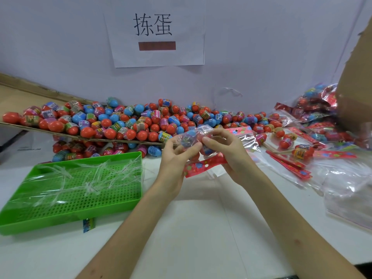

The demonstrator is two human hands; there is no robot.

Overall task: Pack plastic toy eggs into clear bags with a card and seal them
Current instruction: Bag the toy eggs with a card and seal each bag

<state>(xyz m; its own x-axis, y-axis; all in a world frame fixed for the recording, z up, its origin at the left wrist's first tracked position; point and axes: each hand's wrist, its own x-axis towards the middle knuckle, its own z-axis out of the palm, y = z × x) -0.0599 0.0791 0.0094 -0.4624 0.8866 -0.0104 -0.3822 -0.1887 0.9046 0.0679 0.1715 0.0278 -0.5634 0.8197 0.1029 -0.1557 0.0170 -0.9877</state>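
Note:
Both hands hold one clear bag (192,137) above the white table, with toy eggs inside it; a blue egg shows through the plastic. My left hand (175,156) grips the bag's left side with curled fingers. My right hand (227,150) pinches its right side. The bag's red flowered header strip (203,165) hangs below, between my wrists. A big heap of red and blue toy eggs (120,119) lies on a cardboard sheet along the wall behind my hands.
A green perforated tray (20,222) holding clear plastic strips sits at the left. Empty bags with red headers (289,164) and a few loose eggs lie at the right. Filled bags (314,105) pile up at the far right beside a cardboard box (356,87).

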